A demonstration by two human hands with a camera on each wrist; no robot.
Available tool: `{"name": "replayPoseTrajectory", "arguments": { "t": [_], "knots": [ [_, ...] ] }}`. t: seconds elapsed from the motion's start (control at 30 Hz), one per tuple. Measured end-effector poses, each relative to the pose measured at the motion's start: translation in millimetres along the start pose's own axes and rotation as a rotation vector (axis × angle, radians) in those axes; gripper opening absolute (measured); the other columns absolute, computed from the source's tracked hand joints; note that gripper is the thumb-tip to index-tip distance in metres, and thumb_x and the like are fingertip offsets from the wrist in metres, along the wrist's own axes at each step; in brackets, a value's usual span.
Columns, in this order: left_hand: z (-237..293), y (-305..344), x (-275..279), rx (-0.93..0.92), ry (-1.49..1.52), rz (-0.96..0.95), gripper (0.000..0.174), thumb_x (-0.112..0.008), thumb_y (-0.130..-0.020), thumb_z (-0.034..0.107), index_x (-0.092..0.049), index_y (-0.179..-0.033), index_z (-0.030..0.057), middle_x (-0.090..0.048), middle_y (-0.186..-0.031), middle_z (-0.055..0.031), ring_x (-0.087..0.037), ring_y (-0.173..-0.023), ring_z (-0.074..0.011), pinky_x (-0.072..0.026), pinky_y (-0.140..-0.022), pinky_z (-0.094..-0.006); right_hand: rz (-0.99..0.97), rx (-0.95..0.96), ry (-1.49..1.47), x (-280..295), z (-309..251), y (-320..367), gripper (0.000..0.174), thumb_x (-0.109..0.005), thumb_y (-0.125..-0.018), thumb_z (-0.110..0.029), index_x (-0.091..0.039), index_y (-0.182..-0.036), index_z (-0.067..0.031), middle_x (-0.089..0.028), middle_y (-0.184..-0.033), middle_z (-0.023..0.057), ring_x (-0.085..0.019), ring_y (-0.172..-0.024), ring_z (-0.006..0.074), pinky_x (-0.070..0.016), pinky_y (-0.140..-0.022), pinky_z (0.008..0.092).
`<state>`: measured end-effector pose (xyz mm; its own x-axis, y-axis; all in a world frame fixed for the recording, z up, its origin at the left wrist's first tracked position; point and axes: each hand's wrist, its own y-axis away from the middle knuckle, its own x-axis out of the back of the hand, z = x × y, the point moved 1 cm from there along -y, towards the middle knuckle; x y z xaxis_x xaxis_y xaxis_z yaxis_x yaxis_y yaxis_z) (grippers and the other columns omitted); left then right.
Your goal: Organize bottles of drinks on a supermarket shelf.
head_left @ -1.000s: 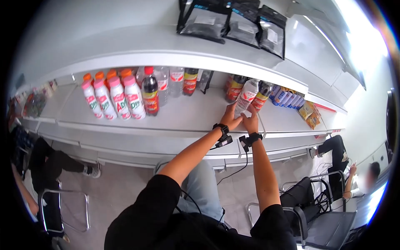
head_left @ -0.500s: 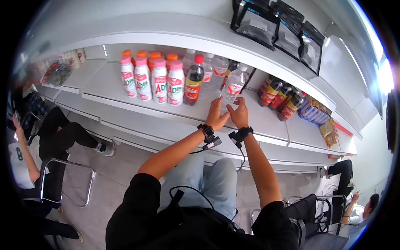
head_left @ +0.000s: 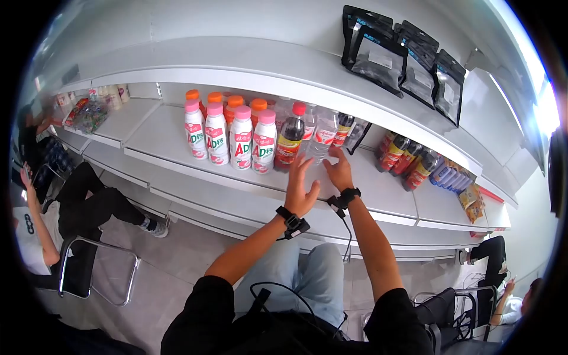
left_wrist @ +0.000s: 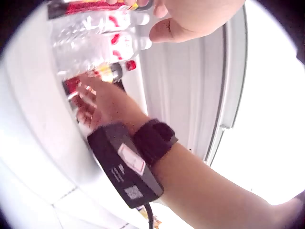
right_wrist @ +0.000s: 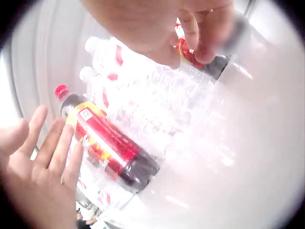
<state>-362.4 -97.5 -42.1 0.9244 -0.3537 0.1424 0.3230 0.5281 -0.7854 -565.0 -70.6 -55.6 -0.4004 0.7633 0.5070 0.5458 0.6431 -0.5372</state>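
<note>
In the head view my left hand (head_left: 302, 189) is held in front of the shelf with spread fingers, holding nothing. My right hand (head_left: 339, 171) is close in front of a clear bottle (head_left: 324, 137), its fingers loosely bent; whether they touch it cannot be told. The clear bottle stands upright, right of a red-capped cola bottle (head_left: 290, 142). The right wrist view has the cola bottle (right_wrist: 107, 140) between my left hand (right_wrist: 45, 167) and the clear bottles. Seen from the left wrist, my right hand (left_wrist: 109, 102) lies beside two clear bottles (left_wrist: 102, 50).
Pink-capped white bottles (head_left: 241, 142) stand left of the cola, with orange-capped bottles behind. Dark bottles (head_left: 419, 171), blue cans (head_left: 452, 177) and yellow packets (head_left: 471, 203) are to the right. Black pouches (head_left: 378, 61) lie on the shelf above. Seated people are on both sides.
The clear bottle, earlier between both hands at the right, now stands beside the cola bottle. My left hand has drawn back from it and spread its fingers. The view has shifted.
</note>
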Motion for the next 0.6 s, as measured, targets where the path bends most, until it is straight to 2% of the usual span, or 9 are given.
{"name": "replayPoseTrajectory", "arguments": {
  "t": [0.03,0.13,0.17,0.23,0.3,0.37,0.4,0.47,0.6],
  "knots": [
    [10,-8,9,-0.062,-0.048,0.039,0.064,-0.063,-0.080,0.006,-0.040,-0.139,0.0039,-0.032,-0.148,-0.0242,-0.031,-0.138,-0.0428,-0.0315,-0.109,-0.0485,0.017,0.000,-0.023,5,1,-1,0.048,-0.072,-0.081,-0.013,-0.049,-0.122,-0.0016,-0.062,-0.115,0.0152,-0.064,-0.092,0.0296,-0.0540,-0.072,0.0350],
    [33,-44,32,-0.148,-0.166,0.072,0.066,-0.066,-0.078,0.006,-0.040,-0.139,-0.0001,-0.032,-0.149,-0.0242,-0.031,-0.138,-0.0415,-0.0304,-0.110,-0.0496,0.222,0.120,0.012,19,2,-20,0.051,-0.072,-0.081,-0.010,-0.049,-0.124,-0.0001,-0.058,-0.120,0.0156,-0.063,-0.095,0.0259,-0.0540,-0.067,0.0304],
    [39,-61,37,-0.170,-0.230,0.088,0.068,-0.067,-0.078,0.007,-0.039,-0.139,-0.0010,-0.034,-0.147,-0.0251,-0.033,-0.136,-0.0421,-0.0318,-0.109,-0.0491,0.231,0.056,-0.018,23,-4,-26,0.050,-0.071,-0.081,-0.010,-0.049,-0.124,0.0011,-0.056,-0.120,0.0184,-0.061,-0.099,0.0279,-0.0540,-0.069,0.0313],
    [43,-99,46,-0.218,-0.364,0.121,0.070,-0.069,-0.078,0.010,-0.037,-0.139,-0.0029,-0.037,-0.144,-0.0268,-0.038,-0.133,-0.0433,-0.0346,-0.108,-0.0481,0.298,0.120,-0.025,23,0,-50,0.049,-0.071,-0.082,-0.009,-0.048,-0.124,0.0017,-0.054,-0.122,0.0213,-0.060,-0.099,0.0299,-0.0533,-0.072,0.0328],
    [35,-125,47,-0.172,-0.391,0.033,0.068,-0.070,-0.077,0.010,-0.038,-0.135,-0.0051,-0.045,-0.131,-0.0263,-0.046,-0.119,-0.0431,-0.0398,-0.099,-0.0483,0.291,0.067,0.006,26,-2,-71,0.055,-0.072,-0.080,-0.012,-0.046,-0.126,0.0034,-0.053,-0.122,0.0256,-0.058,-0.104,0.0356,-0.0512,-0.079,0.0380],
    [22,-141,40,-0.159,-0.431,0.020,0.065,-0.072,-0.075,0.011,-0.040,-0.129,-0.0051,-0.051,-0.114,-0.0236,-0.052,-0.103,-0.0406,-0.0449,-0.087,-0.0479,0.292,0.147,0.037,27,-10,-93,0.059,-0.074,-0.077,-0.015,-0.046,-0.125,0.0042,-0.055,-0.120,0.0270,-0.059,-0.105,0.0379,-0.0500,-0.081,0.0404],
    [23,-141,42,-0.155,-0.426,0.037,0.064,-0.072,-0.076,0.011,-0.040,-0.129,-0.0050,-0.051,-0.114,-0.0235,-0.053,-0.103,-0.0405,-0.0452,-0.086,-0.0477,0.297,0.175,0.053,27,-15,-97,0.060,-0.075,-0.076,-0.017,-0.046,-0.125,0.0045,-0.056,-0.118,0.0276,-0.059,-0.106,0.0390,-0.0494,-0.083,0.0416],
    [28,-140,40,-0.158,-0.403,0.053,0.062,-0.072,-0.076,0.011,-0.041,-0.128,-0.0049,-0.051,-0.114,-0.0231,-0.053,-0.103,-0.0405,-0.0459,-0.085,-0.0473,0.204,0.060,0.064,25,-18,-96,0.065,-0.077,-0.074,-0.021,-0.046,-0.125,0.0026,-0.061,-0.112,0.0267,-0.060,-0.107,0.0410,-0.0488,-0.087,0.0441],
    [18,-118,38,-0.216,-0.308,-0.044,0.076,-0.073,-0.078,0.010,-0.033,-0.142,-0.0011,-0.046,-0.133,-0.0258,-0.049,-0.119,-0.0416,-0.0444,-0.098,-0.0446,0.201,-0.020,0.078,20,4,-100,0.069,-0.079,-0.073,-0.026,-0.045,-0.128,-0.0007,-0.061,-0.115,0.0255,-0.059,-0.108,0.0411,-0.0488,-0.090,0.0450]
  ]
}}
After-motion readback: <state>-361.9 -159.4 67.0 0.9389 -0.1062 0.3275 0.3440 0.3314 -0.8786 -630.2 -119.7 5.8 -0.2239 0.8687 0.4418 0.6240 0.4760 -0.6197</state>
